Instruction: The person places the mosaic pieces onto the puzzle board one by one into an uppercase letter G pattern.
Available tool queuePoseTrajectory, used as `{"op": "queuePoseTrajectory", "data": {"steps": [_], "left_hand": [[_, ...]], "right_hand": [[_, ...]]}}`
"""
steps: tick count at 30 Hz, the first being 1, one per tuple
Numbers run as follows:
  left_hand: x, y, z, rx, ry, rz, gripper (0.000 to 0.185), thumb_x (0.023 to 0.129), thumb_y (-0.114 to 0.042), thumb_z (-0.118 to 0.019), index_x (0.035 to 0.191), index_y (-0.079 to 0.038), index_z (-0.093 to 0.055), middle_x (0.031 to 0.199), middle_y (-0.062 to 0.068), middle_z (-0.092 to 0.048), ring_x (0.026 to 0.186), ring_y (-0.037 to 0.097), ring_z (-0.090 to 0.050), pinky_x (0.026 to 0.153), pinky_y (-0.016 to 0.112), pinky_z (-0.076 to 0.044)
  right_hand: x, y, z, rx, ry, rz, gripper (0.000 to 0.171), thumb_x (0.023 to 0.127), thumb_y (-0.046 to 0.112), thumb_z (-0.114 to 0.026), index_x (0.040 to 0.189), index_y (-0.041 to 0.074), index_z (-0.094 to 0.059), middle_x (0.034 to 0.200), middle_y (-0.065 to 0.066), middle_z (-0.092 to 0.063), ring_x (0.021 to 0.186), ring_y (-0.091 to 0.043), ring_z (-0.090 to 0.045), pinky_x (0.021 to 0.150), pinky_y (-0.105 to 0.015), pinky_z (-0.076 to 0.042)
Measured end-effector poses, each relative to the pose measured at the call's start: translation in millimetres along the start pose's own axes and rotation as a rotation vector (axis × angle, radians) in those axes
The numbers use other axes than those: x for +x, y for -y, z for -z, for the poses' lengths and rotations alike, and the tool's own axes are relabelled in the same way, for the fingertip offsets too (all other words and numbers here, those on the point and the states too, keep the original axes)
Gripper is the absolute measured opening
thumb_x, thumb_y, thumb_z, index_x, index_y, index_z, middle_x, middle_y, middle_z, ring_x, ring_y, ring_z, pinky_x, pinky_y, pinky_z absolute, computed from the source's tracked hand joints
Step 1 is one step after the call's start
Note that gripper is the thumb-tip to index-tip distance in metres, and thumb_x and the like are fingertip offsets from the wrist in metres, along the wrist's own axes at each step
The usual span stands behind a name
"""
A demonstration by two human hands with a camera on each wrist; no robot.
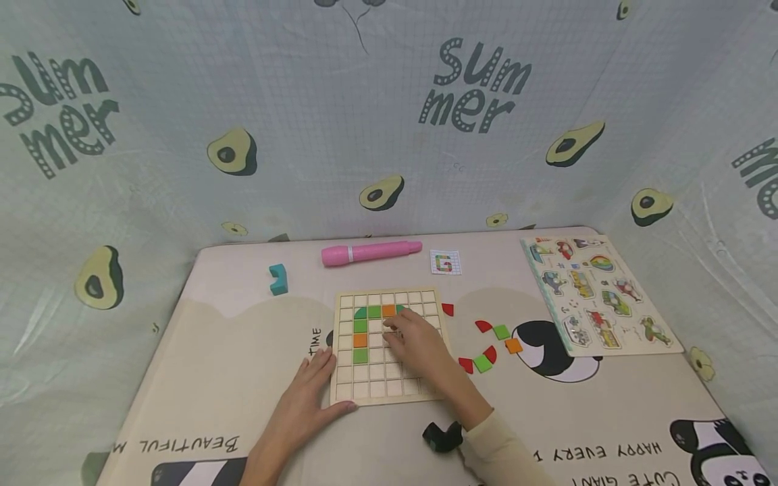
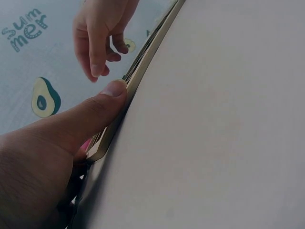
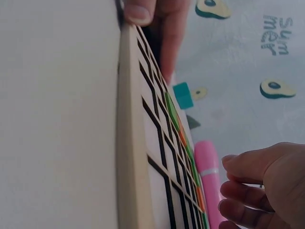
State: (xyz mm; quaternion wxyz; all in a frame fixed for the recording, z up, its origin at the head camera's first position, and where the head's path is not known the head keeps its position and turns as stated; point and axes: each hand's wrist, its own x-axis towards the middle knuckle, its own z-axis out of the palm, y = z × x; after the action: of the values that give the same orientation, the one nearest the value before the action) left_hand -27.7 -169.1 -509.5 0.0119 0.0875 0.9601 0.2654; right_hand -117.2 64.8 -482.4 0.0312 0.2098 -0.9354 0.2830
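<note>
1. The left hand (image 1: 306, 395) lies flat on the table (image 1: 213, 364) at the near left corner of the grid board (image 1: 389, 388); its fingers are straight and relaxed, and the thumb runs along the board's near edge, pressing against it without clasping it
2. From the left wrist view, the thumb tip (image 2: 113, 90) sits right against the board's thin edge (image 2: 143, 62)
3. A teal block (image 1: 278, 279) stands alone on the table, well apart from the board, to the far left of it
4. The board lies flat in the middle of the table; green and orange tiles (image 1: 361, 327) fill cells along its top row and left column
5. A pink pen (image 1: 369, 252) lies beyond the board, and a small pattern card (image 1: 446, 262) lies to its right
6. The right hand (image 1: 416, 344) reaches in from the near right, forearm angled across the board's lower right; its fingers are loosely bent, fingertips down on the cells beside an orange tile (image 1: 389, 310). Whether it pinches a piece I cannot tell
7. Loose red, green and orange tiles (image 1: 489, 351) lie scattered to the right of the board
8. A picture puzzle (image 1: 592, 297) rests at the far right
</note>
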Motion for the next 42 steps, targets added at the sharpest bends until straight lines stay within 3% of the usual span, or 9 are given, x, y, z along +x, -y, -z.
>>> {"op": "queuePoseTrajectory", "data": {"steps": [9,16,23,28,32,38,42], "left_hand": [[0.0,-1.0,0.2,0.001,0.004,0.004,0.096,0.074,-0.058,-0.080,0.145,0.000,-0.050,0.155,0.014,-0.047,0.149,0.030,-0.038,0.129,0.043,-0.023],[0.1,-1.3,-0.3,-0.003,0.008,0.016,0.096,0.074,-0.058,-0.080,0.146,-0.001,-0.050,0.155,0.013,-0.046,0.149,0.029,-0.037,0.129,0.043,-0.022],[-0.5,-1.6,0.2,0.009,-0.002,0.003,0.096,0.074,-0.057,-0.080,0.145,0.000,-0.051,0.155,0.013,-0.047,0.149,0.029,-0.038,0.129,0.043,-0.022],[-0.4,-1.8,0.2,0.014,-0.005,0.001,0.095,0.074,-0.057,-0.080,0.144,0.000,-0.051,0.154,0.013,-0.048,0.148,0.029,-0.039,0.128,0.043,-0.022],[-0.1,-1.8,0.0,0.011,-0.001,0.007,0.096,0.074,-0.058,-0.080,0.145,-0.001,-0.050,0.155,0.013,-0.047,0.149,0.029,-0.038,0.129,0.042,-0.022],[0.6,-2.1,0.4,0.001,0.010,0.027,0.097,0.074,-0.061,-0.079,0.146,-0.002,-0.050,0.156,0.012,-0.046,0.149,0.028,-0.037,0.129,0.041,-0.022],[0.6,-2.1,0.7,0.002,0.018,0.036,0.098,0.074,-0.062,-0.078,0.146,-0.003,-0.049,0.157,0.012,-0.045,0.149,0.028,-0.037,0.129,0.042,-0.023]], "right_hand": [[3.7,-24.8,13.0,0.051,-0.064,-0.114,0.024,0.096,0.021,-0.068,0.116,0.009,-0.072,0.112,-0.004,-0.065,0.080,-0.012,-0.057,0.069,-0.026,-0.058],[5.0,-41.5,20.8,0.051,-0.095,-0.205,0.028,0.097,0.020,-0.066,0.122,0.008,-0.069,0.119,-0.009,-0.062,0.093,-0.019,-0.069,0.081,-0.035,-0.064],[5.6,-54.5,22.1,0.001,-0.087,-0.260,0.035,0.099,0.014,-0.059,0.132,0.006,-0.064,0.135,-0.014,-0.056,0.096,-0.023,-0.066,0.074,-0.033,-0.061],[5.7,-57.7,23.1,-0.007,-0.076,-0.267,0.031,0.100,0.011,-0.056,0.127,0.002,-0.067,0.130,-0.016,-0.059,0.111,-0.029,-0.066,0.092,-0.042,-0.062],[4.8,-57.8,23.4,0.005,-0.073,-0.267,0.027,0.100,0.010,-0.056,0.122,0.000,-0.069,0.124,-0.016,-0.060,0.108,-0.028,-0.066,0.094,-0.043,-0.061],[4.4,-57.7,25.3,0.027,-0.079,-0.317,0.028,0.100,0.008,-0.055,0.125,0.000,-0.066,0.130,-0.018,-0.051,0.090,-0.026,-0.065,0.078,-0.037,-0.062],[4.7,-58.5,26.0,0.001,-0.074,-0.330,0.029,0.100,0.008,-0.058,0.126,-0.002,-0.066,0.128,-0.021,-0.054,0.095,-0.029,-0.066,0.085,-0.042,-0.064]]}}
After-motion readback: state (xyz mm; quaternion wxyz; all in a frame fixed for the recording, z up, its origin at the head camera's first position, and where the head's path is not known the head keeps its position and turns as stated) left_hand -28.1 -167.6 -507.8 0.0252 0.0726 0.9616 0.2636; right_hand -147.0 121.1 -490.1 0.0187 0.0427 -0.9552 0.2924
